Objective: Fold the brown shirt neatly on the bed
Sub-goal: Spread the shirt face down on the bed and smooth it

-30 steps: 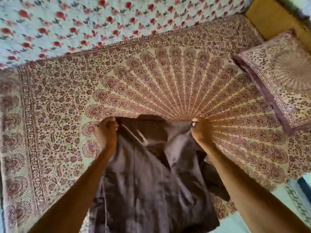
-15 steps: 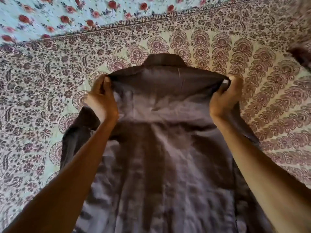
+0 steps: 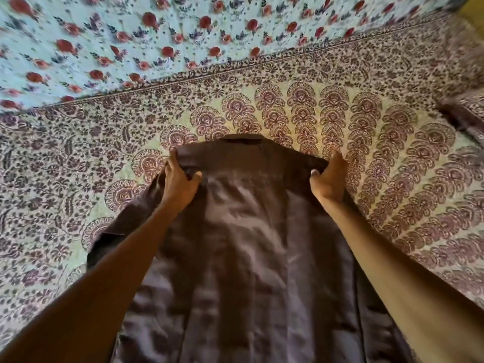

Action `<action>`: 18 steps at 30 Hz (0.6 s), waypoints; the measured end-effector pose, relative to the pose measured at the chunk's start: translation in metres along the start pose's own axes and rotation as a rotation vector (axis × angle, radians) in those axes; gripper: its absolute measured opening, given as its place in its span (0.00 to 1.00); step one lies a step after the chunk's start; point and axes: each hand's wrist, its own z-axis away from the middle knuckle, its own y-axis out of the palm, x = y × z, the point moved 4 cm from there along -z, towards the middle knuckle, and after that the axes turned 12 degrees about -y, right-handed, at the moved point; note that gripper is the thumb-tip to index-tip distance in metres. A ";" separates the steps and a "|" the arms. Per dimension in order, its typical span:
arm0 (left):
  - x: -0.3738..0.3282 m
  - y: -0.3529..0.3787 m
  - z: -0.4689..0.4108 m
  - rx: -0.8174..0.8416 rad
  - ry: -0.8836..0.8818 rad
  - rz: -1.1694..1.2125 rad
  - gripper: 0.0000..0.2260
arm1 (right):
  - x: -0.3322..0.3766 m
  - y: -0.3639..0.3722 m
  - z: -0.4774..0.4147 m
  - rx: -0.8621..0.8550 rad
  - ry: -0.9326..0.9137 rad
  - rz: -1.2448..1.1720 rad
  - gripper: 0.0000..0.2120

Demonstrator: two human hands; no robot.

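Note:
The brown shirt (image 3: 251, 244) lies spread back-up on the bed, collar at the far end and hem toward me. My left hand (image 3: 178, 183) grips its left shoulder, fingers curled over the top edge. At the right shoulder, my right hand (image 3: 328, 180) pinches the fabric. One sleeve (image 3: 117, 229) spreads out to the left below my left forearm. The right sleeve is hidden under my right arm.
The bed carries a maroon and cream paisley bedsheet (image 3: 392, 158). Beyond it lies a pale blue cloth with red flowers (image 3: 131, 43). A matching patterned pillow (image 3: 468, 111) sits at the right edge.
The bunched shirt has been spread out wide and laid onto the bed. My hands moved apart to the shoulders, and the view has shifted closer.

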 end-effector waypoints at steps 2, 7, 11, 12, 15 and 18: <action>0.002 0.013 0.016 -0.116 0.170 -0.100 0.32 | 0.000 0.001 0.011 -0.041 -0.131 0.068 0.19; -0.008 0.052 0.047 -0.144 0.490 -0.355 0.21 | 0.020 0.024 0.035 0.104 -0.490 0.238 0.10; -0.042 0.046 0.029 -0.276 0.480 -0.302 0.16 | 0.050 0.041 0.019 0.108 -0.569 0.211 0.09; -0.051 0.041 0.018 -0.294 0.434 -0.299 0.16 | 0.058 0.046 0.009 0.109 -0.556 0.227 0.10; -0.074 0.031 -0.017 -0.258 0.301 -0.426 0.23 | 0.079 0.063 -0.019 0.224 -0.457 0.368 0.22; -0.086 0.027 -0.049 -0.055 0.139 -0.686 0.29 | 0.089 0.079 -0.042 0.436 -0.369 0.516 0.28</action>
